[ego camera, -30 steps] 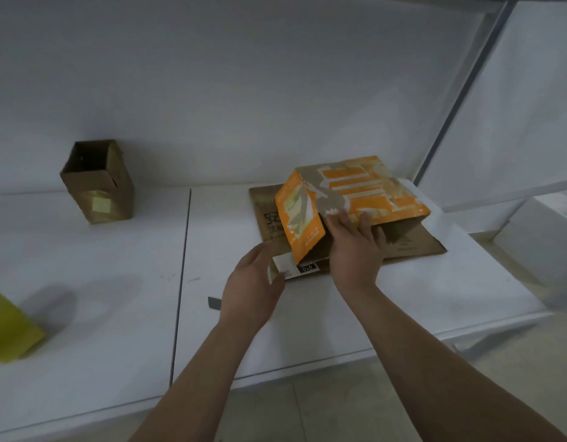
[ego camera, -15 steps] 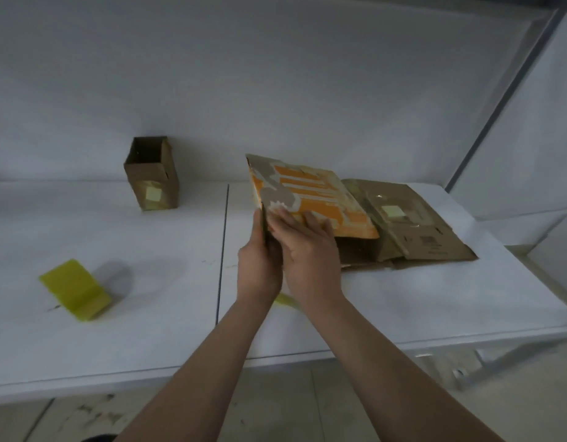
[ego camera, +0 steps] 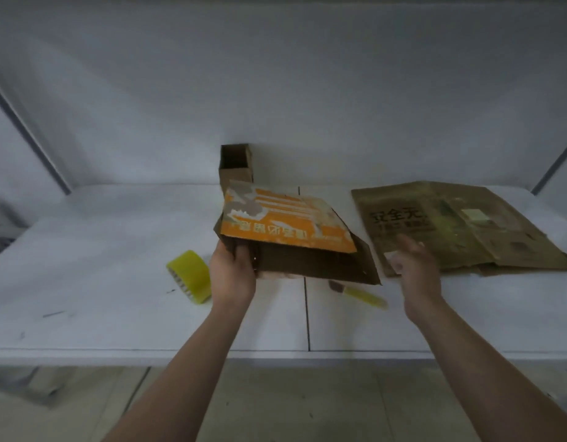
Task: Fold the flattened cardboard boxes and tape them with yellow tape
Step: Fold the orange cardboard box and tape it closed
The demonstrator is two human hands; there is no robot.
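Observation:
My left hand [ego camera: 232,272] grips the near left corner of an orange printed cardboard box [ego camera: 285,228], held half opened above the white table [ego camera: 100,250]. My right hand [ego camera: 414,266] hovers to the right of that box with fingers spread and relaxed, holding nothing. A stack of flattened brown cardboard boxes [ego camera: 461,228] lies on the table at the right, just beyond my right hand. The roll of yellow tape [ego camera: 191,275] stands on the table left of my left hand.
A small folded brown box [ego camera: 236,165] stands upright against the back wall, behind the orange box. A yellow-handled cutter [ego camera: 358,293] lies on the table below the orange box. The table's front edge runs across at about two-thirds height.
My right hand has let go of the orange box and moved right. The left hand alone keeps hold of it, now more open. The view has swung left, so the tape roll sits nearer centre.

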